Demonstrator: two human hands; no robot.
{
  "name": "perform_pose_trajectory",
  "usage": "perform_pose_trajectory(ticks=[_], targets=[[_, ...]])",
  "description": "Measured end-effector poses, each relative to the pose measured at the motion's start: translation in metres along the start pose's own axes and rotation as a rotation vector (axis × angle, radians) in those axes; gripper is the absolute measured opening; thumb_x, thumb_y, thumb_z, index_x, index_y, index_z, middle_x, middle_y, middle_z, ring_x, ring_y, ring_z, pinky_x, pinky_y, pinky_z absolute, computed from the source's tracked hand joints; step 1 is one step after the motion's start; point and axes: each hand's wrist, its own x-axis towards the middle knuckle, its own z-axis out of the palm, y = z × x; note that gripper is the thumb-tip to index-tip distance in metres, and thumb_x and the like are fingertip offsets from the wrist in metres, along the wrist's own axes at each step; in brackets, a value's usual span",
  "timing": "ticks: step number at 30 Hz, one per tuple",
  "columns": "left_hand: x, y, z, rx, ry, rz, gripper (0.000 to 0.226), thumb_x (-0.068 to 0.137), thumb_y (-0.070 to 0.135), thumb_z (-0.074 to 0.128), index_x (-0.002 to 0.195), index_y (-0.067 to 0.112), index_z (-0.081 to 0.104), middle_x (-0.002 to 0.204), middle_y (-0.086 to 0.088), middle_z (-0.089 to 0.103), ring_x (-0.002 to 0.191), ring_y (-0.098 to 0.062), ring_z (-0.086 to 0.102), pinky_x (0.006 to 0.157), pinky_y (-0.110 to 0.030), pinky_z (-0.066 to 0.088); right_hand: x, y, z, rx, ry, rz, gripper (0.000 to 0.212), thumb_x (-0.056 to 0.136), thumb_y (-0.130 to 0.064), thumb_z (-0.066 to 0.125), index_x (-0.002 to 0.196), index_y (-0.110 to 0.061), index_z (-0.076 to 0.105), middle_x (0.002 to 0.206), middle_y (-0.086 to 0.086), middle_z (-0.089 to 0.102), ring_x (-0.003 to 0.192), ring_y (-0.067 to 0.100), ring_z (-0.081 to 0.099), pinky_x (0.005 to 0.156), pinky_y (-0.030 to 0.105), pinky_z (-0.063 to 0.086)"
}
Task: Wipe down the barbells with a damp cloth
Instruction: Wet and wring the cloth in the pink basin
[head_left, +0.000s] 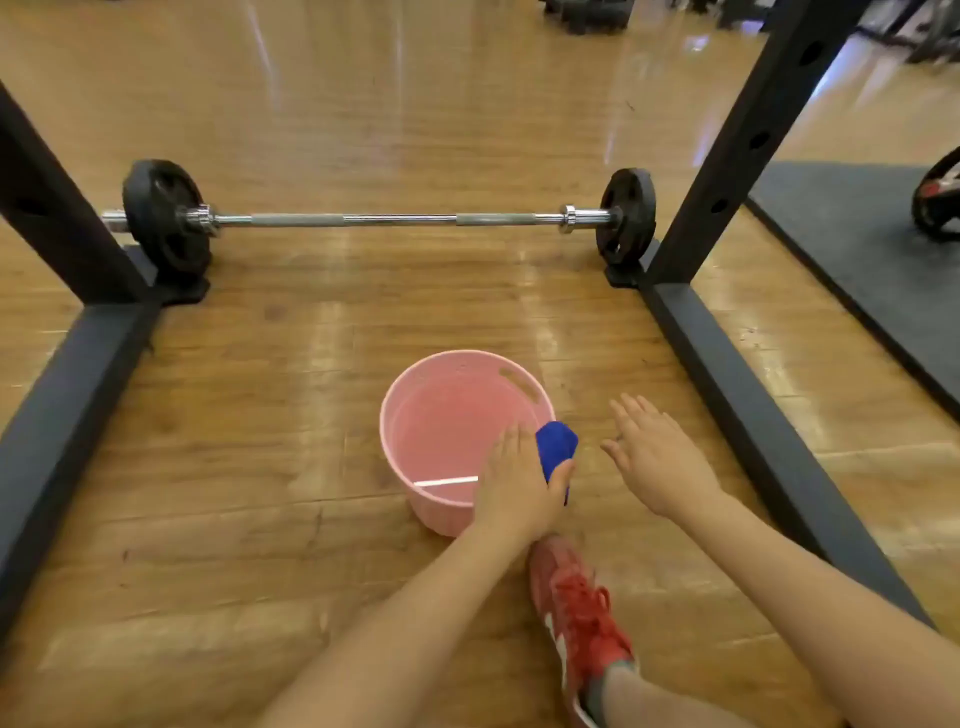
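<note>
Obs. 1: The person crouches on the wooden floor (260, 467) inside the base rails of a black rack (737, 156), one red shoe (576, 613) planted just behind a pink bucket (415, 499). The bucket sits within arm's reach; presumably put there so the cloth can be wetted without getting up.

Obs. 2: Left hand (514, 483) is over the near right part of the bucket rim, fingers and thumb curled round a bunched blue cloth (557, 447). The cloth pokes out above the thumb, right at the rim. Held balled up and over the bucket, I judge, so drips fall back in rather than on the floor. Whether it is wet, I cannot tell. The bucket appears to hold shallow water; a bright line shows near its front wall.

Obs. 3: Right hand (649, 457) hovers beside the bucket, to its right, palm down, fingers spread and straight, holding nothing. It touches neither bucket nor cloth.

Obs. 4: The barbell (400, 219) lies across the far end of the rack on the floor, well apart from both hands, with a black plate (166, 218) at each end and the bare steel shaft between them. No hand is near it.

Judgement: early stage, cloth preparation; wiping not yet begun. Next move likely calls for carrying the cloth forward to the shaft.

Also noted: dark mat (857, 249) to the right, outside the rack.
</note>
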Motion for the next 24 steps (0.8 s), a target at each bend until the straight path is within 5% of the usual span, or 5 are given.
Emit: perform_pose_trajectory(ticks=[5,10,15,19,24], targets=[[0.037,-0.014,0.012,-0.205,-0.104,-0.135,0.041,0.089,0.045,0.058,0.112,0.011,0.054,0.102,-0.005,0.06,0.099,-0.028,0.058,0.075,-0.033,0.041,0.043,-0.005,0.014,0.216,-0.031,-0.021,0.058,0.102,-0.035,0.034,0.151,-0.01,0.017,0.159,0.005,0.014,0.146,0.018,0.009,0.118,0.032,0.011],[0.043,-0.018,0.009,-0.126,-0.122,-0.082,0.044,0.096,0.03,0.053,0.06,0.018,0.031,0.057,0.002,0.032,0.055,-0.016,0.032,0.058,-0.032,0.023,0.069,-0.018,0.024,0.44,-0.042,-0.072,0.056,0.102,-0.03,0.038,0.151,-0.012,0.02,0.159,0.001,0.013,0.146,0.014,0.009,0.116,0.026,0.011],[0.049,-0.045,-0.029,-0.346,-0.07,-0.087,0.042,0.092,0.008,0.056,0.058,0.018,0.034,0.055,0.006,0.033,0.047,-0.004,0.032,0.05,-0.019,0.026,0.087,-0.036,0.03,0.753,-0.047,-0.091,0.053,0.101,-0.026,0.043,0.15,-0.017,0.024,0.157,-0.001,0.019,0.144,0.009,0.014,0.106,0.013,0.007],[0.054,-0.081,-0.06,-0.39,-0.001,-0.177,0.025,0.091,0.004,0.056,0.069,0.015,0.053,0.061,0.005,0.049,0.057,-0.007,0.043,0.053,-0.013,0.031,0.1,-0.054,0.042,0.697,-0.02,-0.239,0.059,0.097,-0.026,0.052,0.142,-0.045,0.02,0.157,-0.004,0.014,0.145,0.01,0.01,0.115,0.024,0.011],[0.081,-0.087,-0.06,-0.288,-0.119,-0.266,0.019,0.084,0.01,0.069,0.101,0.014,0.063,0.089,-0.002,0.065,0.08,-0.018,0.057,0.065,-0.02,0.04,0.1,-0.069,0.063,0.325,0.081,-0.159,0.079,0.093,-0.032,0.056,0.152,-0.012,0.006,0.153,0.0,-0.011,0.147,0.022,0.002,0.117,0.038,0.012]])
